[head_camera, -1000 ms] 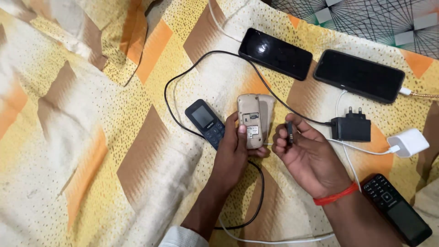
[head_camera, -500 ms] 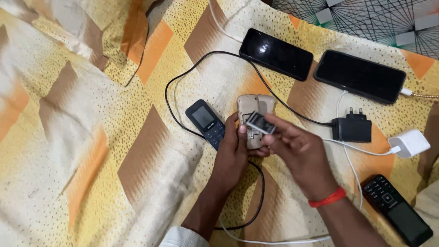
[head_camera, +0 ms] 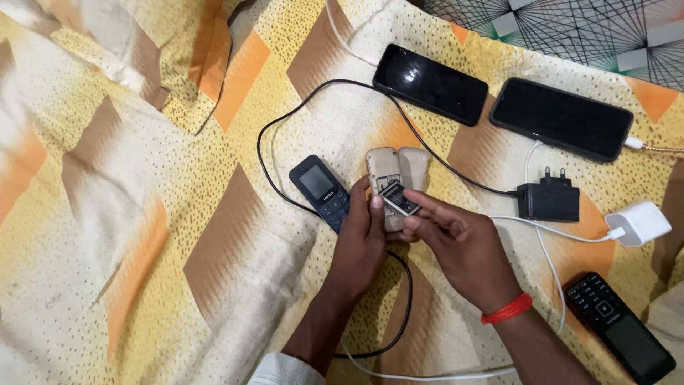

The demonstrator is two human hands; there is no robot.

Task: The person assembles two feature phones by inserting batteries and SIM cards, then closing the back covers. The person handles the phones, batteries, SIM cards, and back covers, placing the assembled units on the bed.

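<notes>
A small beige keypad phone [head_camera: 382, 170] lies back-up on the bedsheet with its battery bay uncovered, and its beige back cover [head_camera: 415, 167] rests right beside it. My left hand [head_camera: 363, 235] steadies the phone's lower end with thumb and fingers. My right hand [head_camera: 456, 246], with a red band at the wrist, pinches a small dark battery [head_camera: 399, 199] and holds it tilted over the open bay. A dark blue keypad phone [head_camera: 322, 191] lies just left of my left hand.
Two black smartphones [head_camera: 432, 83] [head_camera: 561, 119] lie at the top; the right one has a cable plugged in. A black charger [head_camera: 548, 199], a white charger [head_camera: 638, 222] and their cables trail across the patterned sheet [head_camera: 142, 214]. A black keypad phone [head_camera: 618, 335] lies at bottom right.
My right hand has moved left from beside the phone and brought the battery over the open back of the beige phone. My left hand has stayed on the phone.
</notes>
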